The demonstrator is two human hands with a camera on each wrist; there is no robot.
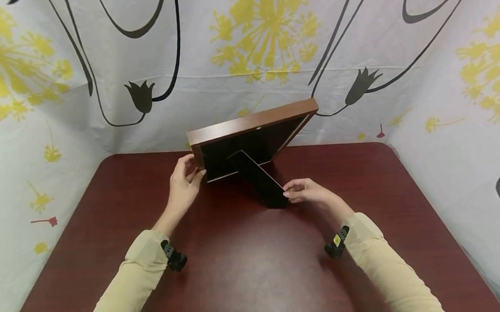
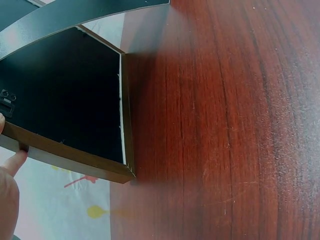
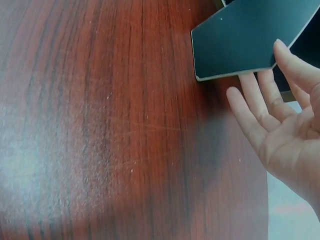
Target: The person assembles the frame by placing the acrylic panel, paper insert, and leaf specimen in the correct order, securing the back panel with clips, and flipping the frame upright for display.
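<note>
A wooden picture frame (image 1: 252,122) stands tilted near the back of the table, its black backing (image 2: 60,85) facing me. From that backing a black easel stand (image 1: 257,179) slants out toward the tabletop. My left hand (image 1: 184,184) grips the frame's left side, thumb on the back and fingers around the outer edge. With thumb and fingers my right hand (image 1: 305,191) pinches the stand's right edge near its lower end. In the right wrist view the thumb lies on the stand (image 3: 240,40) and the fingers reach beneath it. The frame's front is hidden.
The dark red wood-grain table (image 1: 248,270) has a back edge close behind the frame. Patterned cloth walls (image 1: 244,56) with yellow flowers and dark stems enclose the back and both sides. A strapped black camera sits on each wrist.
</note>
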